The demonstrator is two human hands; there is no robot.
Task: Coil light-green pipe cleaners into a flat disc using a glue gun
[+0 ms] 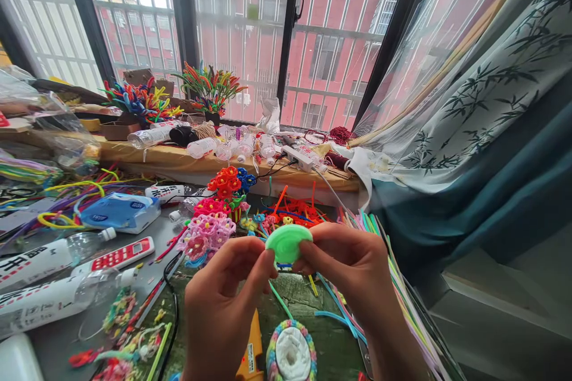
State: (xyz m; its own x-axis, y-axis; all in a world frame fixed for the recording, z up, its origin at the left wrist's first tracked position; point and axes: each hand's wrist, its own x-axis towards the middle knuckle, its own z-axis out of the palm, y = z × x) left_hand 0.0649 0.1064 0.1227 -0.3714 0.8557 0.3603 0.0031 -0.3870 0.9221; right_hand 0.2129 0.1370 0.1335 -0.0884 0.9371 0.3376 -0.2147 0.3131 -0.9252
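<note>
A bright green, flat round disc, which looks like a coiled pipe cleaner, is held up in front of me. My left hand pinches its left edge between thumb and fingers. On the right edge, my right hand grips it the same way. Below the hands stands a round piece with a multicoloured fuzzy rim and white filling. Left of that piece lies a yellow object, partly hidden by my left hand. A green pipe cleaner lies on the table beneath the disc.
Pink fuzzy flowers and red flowers stand behind my left hand. Plastic bottles, a red-and-white remote and a blue tissue pack lie leftward. Bundled pipe cleaners line the right edge. A cluttered sill runs behind.
</note>
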